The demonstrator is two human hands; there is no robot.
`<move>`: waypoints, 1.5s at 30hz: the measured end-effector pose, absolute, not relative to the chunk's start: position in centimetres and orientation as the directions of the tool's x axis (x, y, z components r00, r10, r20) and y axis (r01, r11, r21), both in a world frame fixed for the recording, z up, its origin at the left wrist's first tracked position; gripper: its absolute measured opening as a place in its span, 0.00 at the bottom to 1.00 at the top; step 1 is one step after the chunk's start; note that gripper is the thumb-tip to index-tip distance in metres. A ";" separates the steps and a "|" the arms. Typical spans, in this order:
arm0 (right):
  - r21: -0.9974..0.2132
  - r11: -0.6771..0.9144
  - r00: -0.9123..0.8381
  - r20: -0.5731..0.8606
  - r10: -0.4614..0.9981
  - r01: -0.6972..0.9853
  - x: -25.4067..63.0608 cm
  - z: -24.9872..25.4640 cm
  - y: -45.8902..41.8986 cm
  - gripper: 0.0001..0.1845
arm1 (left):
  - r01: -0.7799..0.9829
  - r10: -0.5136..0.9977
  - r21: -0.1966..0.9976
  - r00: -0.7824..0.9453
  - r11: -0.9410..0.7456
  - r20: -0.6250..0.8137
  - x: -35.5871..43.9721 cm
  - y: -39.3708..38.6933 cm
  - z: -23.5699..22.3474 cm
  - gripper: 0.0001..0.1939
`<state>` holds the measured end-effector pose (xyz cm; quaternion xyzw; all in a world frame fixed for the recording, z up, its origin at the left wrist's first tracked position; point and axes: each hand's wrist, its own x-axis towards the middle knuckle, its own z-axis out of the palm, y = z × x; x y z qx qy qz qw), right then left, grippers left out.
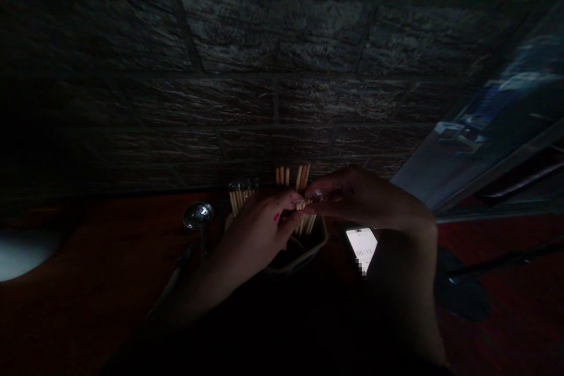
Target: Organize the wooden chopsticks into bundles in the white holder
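A basket (325, 242) sat on a dark red bench (110, 258), against a dim wall of rough blocks (326, 94). Pale wooden sticks (303, 175) stood upright or slightly tilted in it, some rising behind the person's hands; at its left side, more sticks (235, 201) had clear, shiny plastic about their tops.

Above the basket, the fingers of the left hand (268, 217) were closed on a small bundle of stick ends (301, 206). The right hand (339, 192) met it from the right, its fingers bent close around the same spot beside a clear, glinting film (318, 193); the darkness hid whether they gripped.

Left of the basket lay a shiny metal ladle (198, 215). Just right of the basket, a lit phone (362, 247) showed a timer, and farther right was a dark round base (460, 288).
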<state>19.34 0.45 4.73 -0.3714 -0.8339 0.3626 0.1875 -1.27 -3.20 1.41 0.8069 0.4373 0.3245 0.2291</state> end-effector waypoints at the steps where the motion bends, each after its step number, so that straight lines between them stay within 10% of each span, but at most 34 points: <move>1: -0.731 0.484 -0.655 0.068 0.753 0.481 19.3 4.9 0.2 0.11 | 0.550 0.850 0.653 0.406 -0.521 0.336 -1.4 -3.2 1.5 0.06; 22: -0.577 0.766 -0.349 0.682 0.643 0.285 14.7 13.0 -8.5 0.07 | 0.398 0.643 0.561 0.101 -0.726 0.759 -5.1 -10.2 9.9 0.08; 45: -0.812 0.539 -0.349 0.449 0.823 0.225 14.0 -1.4 -4.4 0.15 | 0.263 0.850 0.823 0.321 -0.504 0.418 -6.4 -5.9 -1.9 0.12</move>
